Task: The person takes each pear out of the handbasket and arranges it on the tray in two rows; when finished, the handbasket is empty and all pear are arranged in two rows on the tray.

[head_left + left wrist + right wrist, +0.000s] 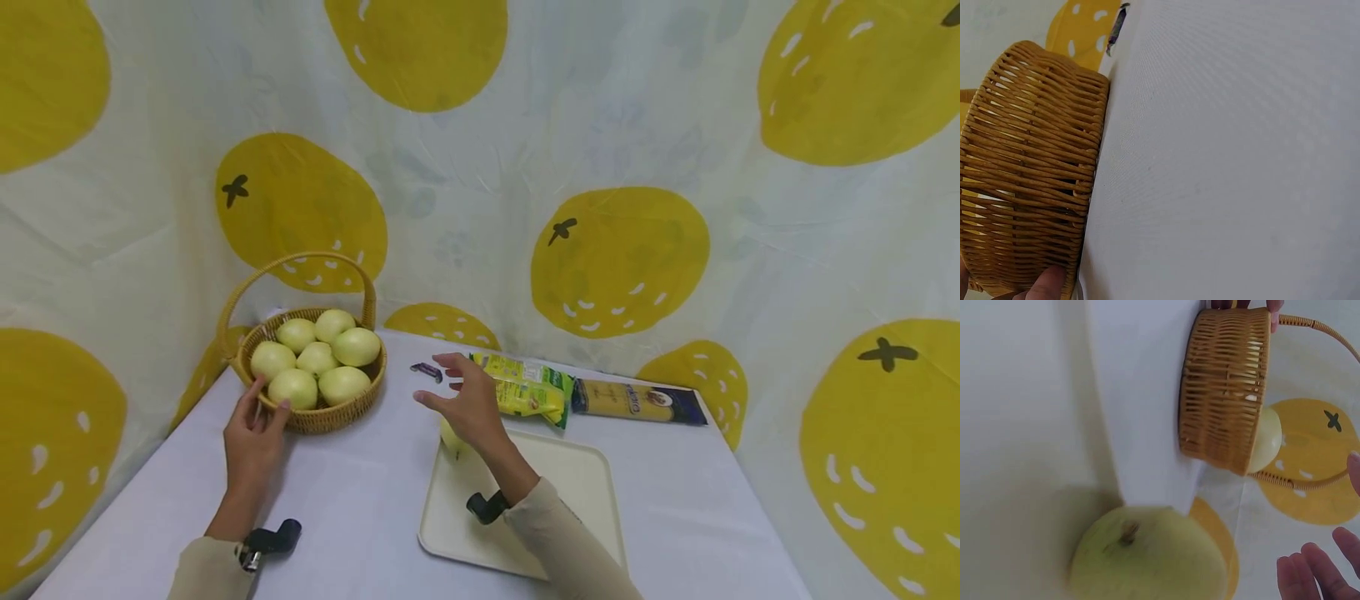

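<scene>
My left hand (253,437) holds the near rim of a wicker basket (330,419), a thumb against its woven wall in the left wrist view. Several round, pale yellow-green fruits (317,358) fill the basket. Over the far left part of a cream tray (517,557), my right hand (472,402) hovers with fingers spread and nothing between them. Just below it, one more pale green fruit (1147,559) rests on the tray, its short stem showing in the right wrist view. The hand partly hides this fruit in the head view.
Behind the tray lie a yellow-green packet (525,385) and a flat blue-and-tan package (637,402). A small purple-wrapped item (427,371) lies between basket and packet. A white cloth covers the table (352,517); a lemon-print curtain (465,192) hangs behind.
</scene>
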